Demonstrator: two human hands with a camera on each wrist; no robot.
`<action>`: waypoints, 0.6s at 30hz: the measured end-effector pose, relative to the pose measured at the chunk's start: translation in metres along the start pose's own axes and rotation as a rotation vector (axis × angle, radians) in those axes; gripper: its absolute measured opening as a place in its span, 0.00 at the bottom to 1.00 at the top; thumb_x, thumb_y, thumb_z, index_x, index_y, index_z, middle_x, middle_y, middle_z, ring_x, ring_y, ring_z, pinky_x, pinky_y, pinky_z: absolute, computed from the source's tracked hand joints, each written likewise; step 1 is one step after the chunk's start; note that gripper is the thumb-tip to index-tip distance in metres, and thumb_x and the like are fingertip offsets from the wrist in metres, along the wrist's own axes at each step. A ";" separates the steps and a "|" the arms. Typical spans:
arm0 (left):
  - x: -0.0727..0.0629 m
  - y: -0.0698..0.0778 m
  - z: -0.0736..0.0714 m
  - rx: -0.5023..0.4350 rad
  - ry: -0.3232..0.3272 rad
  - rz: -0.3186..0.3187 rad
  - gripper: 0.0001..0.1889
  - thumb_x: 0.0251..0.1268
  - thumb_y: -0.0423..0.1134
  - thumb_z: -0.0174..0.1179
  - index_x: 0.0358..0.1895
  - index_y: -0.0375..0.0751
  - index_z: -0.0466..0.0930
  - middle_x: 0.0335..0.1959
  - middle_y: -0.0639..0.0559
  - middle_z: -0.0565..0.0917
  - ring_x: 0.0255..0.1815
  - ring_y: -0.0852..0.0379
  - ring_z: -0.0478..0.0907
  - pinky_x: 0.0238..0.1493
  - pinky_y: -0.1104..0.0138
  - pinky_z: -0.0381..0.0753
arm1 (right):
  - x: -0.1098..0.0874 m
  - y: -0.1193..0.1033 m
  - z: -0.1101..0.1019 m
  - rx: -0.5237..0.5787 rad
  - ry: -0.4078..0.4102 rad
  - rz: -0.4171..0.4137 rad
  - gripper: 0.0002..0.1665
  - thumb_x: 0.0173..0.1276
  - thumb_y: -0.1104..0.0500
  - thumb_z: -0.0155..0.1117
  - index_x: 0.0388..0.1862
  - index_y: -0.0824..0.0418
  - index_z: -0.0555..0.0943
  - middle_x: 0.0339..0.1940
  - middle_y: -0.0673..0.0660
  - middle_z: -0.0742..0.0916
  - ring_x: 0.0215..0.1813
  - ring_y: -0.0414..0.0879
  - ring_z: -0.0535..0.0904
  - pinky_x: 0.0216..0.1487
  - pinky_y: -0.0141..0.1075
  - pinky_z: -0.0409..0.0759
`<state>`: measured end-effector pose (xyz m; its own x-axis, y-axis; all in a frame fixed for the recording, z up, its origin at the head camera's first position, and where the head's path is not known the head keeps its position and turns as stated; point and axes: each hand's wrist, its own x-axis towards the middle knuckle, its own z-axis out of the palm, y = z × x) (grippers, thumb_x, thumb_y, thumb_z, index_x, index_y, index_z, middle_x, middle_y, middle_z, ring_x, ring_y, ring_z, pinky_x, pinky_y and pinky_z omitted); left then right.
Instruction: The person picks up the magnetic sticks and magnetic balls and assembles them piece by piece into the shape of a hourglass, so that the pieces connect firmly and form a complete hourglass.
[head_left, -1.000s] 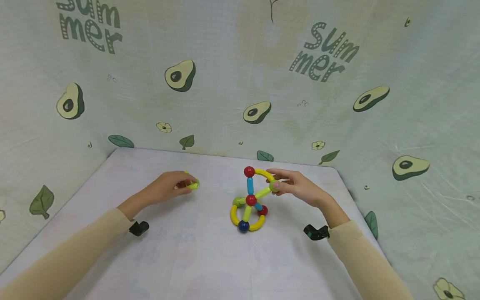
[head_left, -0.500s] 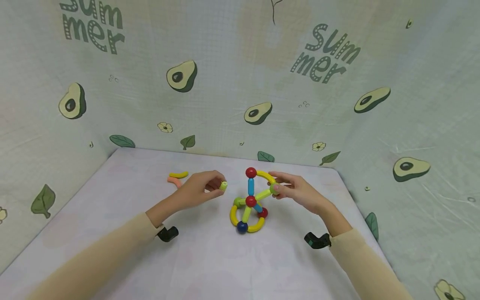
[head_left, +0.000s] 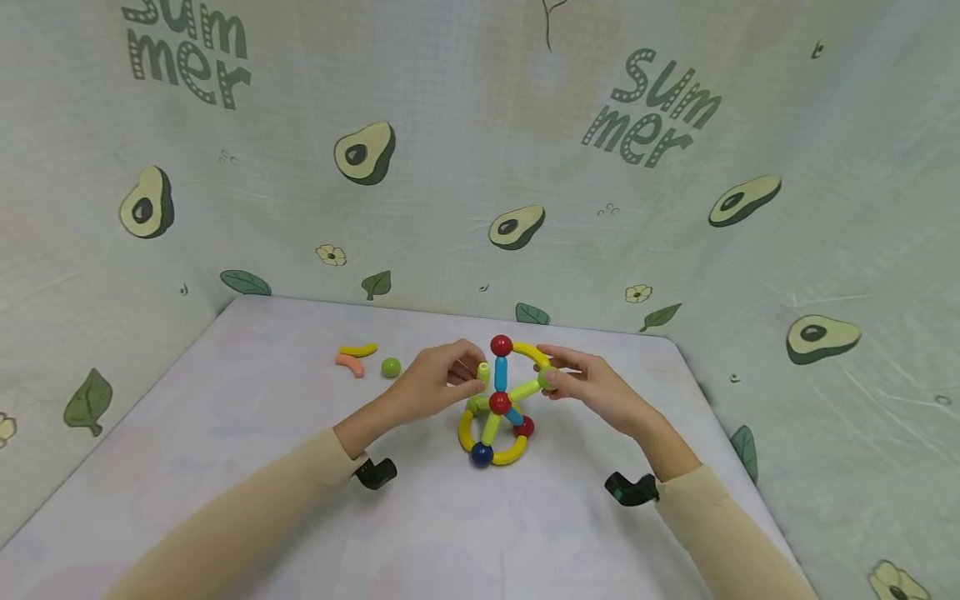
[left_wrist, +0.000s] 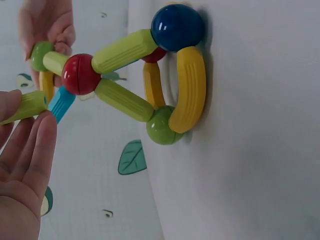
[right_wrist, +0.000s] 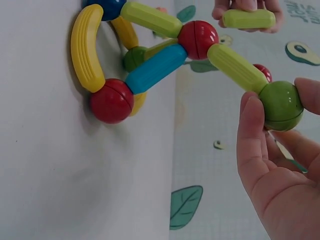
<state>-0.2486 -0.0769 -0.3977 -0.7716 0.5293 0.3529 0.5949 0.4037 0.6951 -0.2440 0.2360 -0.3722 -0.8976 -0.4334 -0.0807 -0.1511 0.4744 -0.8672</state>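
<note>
A toy structure of balls and rods stands on the table, with a red ball at its centre and a ring of curved yellow rods at its base. My right hand pinches the upper green ball between thumb and fingers. A straight lime-green rod is pinched in my left hand, just left of the blue upright rod. That upright carries the top red ball, and a curved yellow rod arches from there toward the green ball.
Left of the structure lie a loose green ball, a curved yellow rod and a curved orange rod. A printed cloth rises behind the white table.
My left hand has moved right with the lime-green rod to beside the structure, uncovering the loose ball and curved rods. My right hand keeps its hold on the green ball.
</note>
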 end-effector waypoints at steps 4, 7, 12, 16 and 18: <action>0.005 0.005 0.006 -0.028 -0.004 0.003 0.16 0.70 0.38 0.73 0.56 0.45 0.80 0.46 0.56 0.86 0.45 0.62 0.85 0.49 0.71 0.87 | 0.002 0.001 0.001 0.009 -0.001 -0.011 0.38 0.82 0.45 0.62 0.85 0.52 0.65 0.72 0.65 0.80 0.61 0.60 0.86 0.69 0.54 0.80; 0.008 0.008 0.012 -0.022 -0.003 0.011 0.16 0.70 0.38 0.73 0.56 0.45 0.80 0.46 0.57 0.86 0.44 0.63 0.85 0.49 0.71 0.87 | 0.003 0.002 0.000 0.021 -0.003 -0.014 0.38 0.82 0.45 0.62 0.85 0.52 0.65 0.72 0.66 0.79 0.61 0.61 0.86 0.69 0.54 0.81; 0.012 0.009 0.019 0.000 -0.017 0.001 0.16 0.70 0.39 0.74 0.56 0.46 0.80 0.45 0.59 0.86 0.44 0.66 0.84 0.50 0.73 0.86 | 0.004 0.003 -0.001 0.036 -0.004 -0.012 0.38 0.82 0.45 0.63 0.84 0.52 0.66 0.71 0.67 0.79 0.61 0.63 0.85 0.67 0.52 0.82; 0.015 0.007 0.023 0.017 -0.022 -0.006 0.17 0.69 0.40 0.74 0.56 0.46 0.80 0.45 0.59 0.86 0.43 0.67 0.83 0.50 0.74 0.85 | 0.004 0.004 -0.001 0.038 -0.003 -0.014 0.38 0.82 0.45 0.63 0.84 0.52 0.66 0.70 0.64 0.80 0.61 0.62 0.86 0.67 0.51 0.83; 0.016 0.007 0.024 0.021 -0.021 -0.003 0.17 0.69 0.41 0.74 0.56 0.45 0.80 0.45 0.59 0.86 0.43 0.67 0.83 0.50 0.74 0.85 | 0.004 0.004 -0.001 0.037 -0.004 -0.013 0.37 0.82 0.45 0.63 0.84 0.52 0.66 0.70 0.63 0.80 0.59 0.59 0.87 0.67 0.51 0.82</action>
<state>-0.2511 -0.0478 -0.4025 -0.7687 0.5434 0.3374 0.5973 0.4212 0.6825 -0.2489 0.2363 -0.3755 -0.8940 -0.4423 -0.0715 -0.1467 0.4399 -0.8860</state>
